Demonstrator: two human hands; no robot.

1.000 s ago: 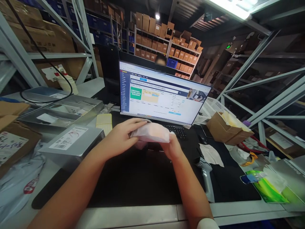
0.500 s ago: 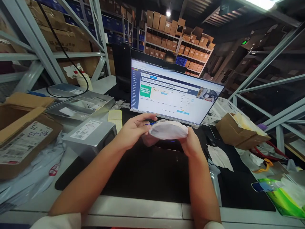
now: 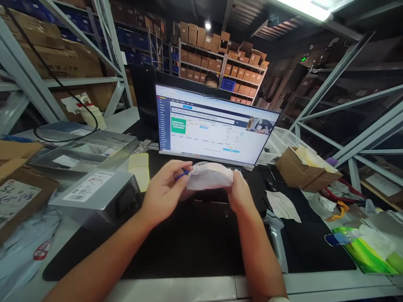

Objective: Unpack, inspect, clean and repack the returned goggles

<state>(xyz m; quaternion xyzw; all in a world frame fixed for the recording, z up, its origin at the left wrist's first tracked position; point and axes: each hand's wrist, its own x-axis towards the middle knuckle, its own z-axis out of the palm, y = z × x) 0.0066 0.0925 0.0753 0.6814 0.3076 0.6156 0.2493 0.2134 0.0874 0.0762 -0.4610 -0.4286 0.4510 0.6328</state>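
A soft white pouch [image 3: 209,177] is stretched between my hands above the black mat, just in front of the monitor. My left hand [image 3: 165,186] is closed on its left end, and a slim blue item [image 3: 182,173], perhaps a pen, pokes out between thumb and fingers. At the opposite end, my right hand [image 3: 239,192] grips the pouch, with its fingertips mostly hidden behind it. What the pouch contains, if anything, is not visible. Both forearms reach in from the bottom edge.
A monitor [image 3: 208,126] stands ahead. Left are a grey box [image 3: 97,195], yellow labels [image 3: 139,171] and a carton [image 3: 19,188]. Right are a handheld scanner [image 3: 277,237], a white sheet [image 3: 283,205], an open carton [image 3: 305,170] and a green packet [image 3: 368,256]. Someone is behind the monitor.
The camera view has turned slightly, so the surroundings sit further left. Both hands still hold the pouch, with their grip much the same.
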